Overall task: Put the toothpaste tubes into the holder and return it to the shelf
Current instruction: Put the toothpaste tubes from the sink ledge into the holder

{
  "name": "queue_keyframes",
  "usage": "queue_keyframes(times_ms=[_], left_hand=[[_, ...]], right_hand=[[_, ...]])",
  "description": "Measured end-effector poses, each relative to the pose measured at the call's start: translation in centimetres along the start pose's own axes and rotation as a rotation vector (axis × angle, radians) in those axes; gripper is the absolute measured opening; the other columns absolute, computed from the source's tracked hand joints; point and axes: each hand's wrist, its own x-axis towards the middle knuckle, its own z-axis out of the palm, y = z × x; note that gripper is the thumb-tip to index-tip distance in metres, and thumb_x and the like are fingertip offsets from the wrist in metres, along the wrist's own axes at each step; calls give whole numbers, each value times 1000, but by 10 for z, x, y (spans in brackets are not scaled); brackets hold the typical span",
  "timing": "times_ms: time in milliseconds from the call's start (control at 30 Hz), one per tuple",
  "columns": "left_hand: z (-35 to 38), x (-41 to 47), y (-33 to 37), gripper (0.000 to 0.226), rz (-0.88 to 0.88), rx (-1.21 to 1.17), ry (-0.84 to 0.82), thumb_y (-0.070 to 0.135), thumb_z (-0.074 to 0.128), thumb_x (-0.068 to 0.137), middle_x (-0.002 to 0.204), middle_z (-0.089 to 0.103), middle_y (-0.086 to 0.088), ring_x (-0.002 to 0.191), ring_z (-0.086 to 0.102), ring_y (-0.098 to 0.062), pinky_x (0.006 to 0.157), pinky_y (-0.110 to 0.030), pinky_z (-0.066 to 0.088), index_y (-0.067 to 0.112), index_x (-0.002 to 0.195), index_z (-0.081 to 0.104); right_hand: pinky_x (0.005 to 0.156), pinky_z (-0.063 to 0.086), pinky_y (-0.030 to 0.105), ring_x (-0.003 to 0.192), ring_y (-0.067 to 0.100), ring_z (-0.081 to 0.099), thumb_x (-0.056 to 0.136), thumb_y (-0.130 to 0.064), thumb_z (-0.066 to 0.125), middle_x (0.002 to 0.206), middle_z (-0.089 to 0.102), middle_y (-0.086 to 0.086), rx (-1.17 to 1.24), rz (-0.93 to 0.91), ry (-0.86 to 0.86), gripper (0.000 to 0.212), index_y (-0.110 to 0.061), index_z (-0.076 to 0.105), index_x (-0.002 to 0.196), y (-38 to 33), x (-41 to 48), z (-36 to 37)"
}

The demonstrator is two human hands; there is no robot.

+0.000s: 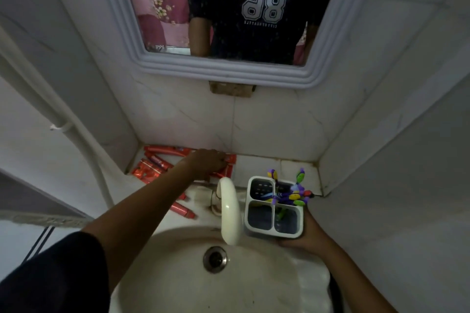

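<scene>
Several red toothpaste tubes (162, 160) lie on the tiled shelf (259, 164) behind the sink, at the left. My left hand (207, 161) rests palm down on the tubes near the wall, fingers curled over a red tube (230, 159); whether it grips that tube I cannot tell. One more red tube (184, 211) lies on the sink rim left of the tap. My right hand (305, 235) holds a white three-compartment holder (273, 207) from below, right of the tap. Colourful toothbrushes (296, 192) stick out of its back right compartment; the other two compartments look empty.
A cream tap (230, 211) arches over the white sink basin (178, 274) with its metal drain (215, 259). White tiled walls close in on both sides. A framed mirror (229, 7) hangs above the shelf. A white pipe (63, 124) runs down the left wall.
</scene>
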Motion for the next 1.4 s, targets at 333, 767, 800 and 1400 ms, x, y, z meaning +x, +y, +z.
queue_keyframes(times_ms=[333, 767, 800, 1400], left_hand=[[-51, -23, -20, 23, -272, -607, 255, 18, 74, 73, 96, 66, -9, 93, 64, -32, 71, -33, 48, 15, 89, 58], [-131, -67, 60, 35, -51, -1117, 424, 22, 80, 75, 100, 71, 0, 90, 67, -13, 81, -27, 57, 13, 107, 69], [-126, -59, 65, 34, -33, -1038, 390, 22, 80, 74, 98, 70, 0, 87, 65, -12, 79, -25, 54, 13, 105, 71], [-111, -12, 99, 74, 9, -341, 141, 8, 72, 78, 119, 63, -15, 105, 61, -32, 86, -42, 53, 24, 142, 37]], right_hand=[[93, 49, 14, 118, -1, 56, 53, 1, 87, 122, 57, -34, 1, 20, 21, 108, 0, 21, 139, -11, -5, 2], [81, 47, 2, 94, -10, 57, 56, 7, 87, 111, 46, -19, 7, 28, 60, 97, -31, 31, 125, -18, -4, 9], [86, 47, 5, 94, -10, 56, 57, 1, 89, 110, 47, -21, -11, 32, 58, 94, -36, 31, 123, -20, -5, 9], [84, 48, 6, 111, -13, 55, 52, 4, 86, 126, 49, -7, 72, -14, 78, 117, -5, 13, 143, -21, -5, 12]])
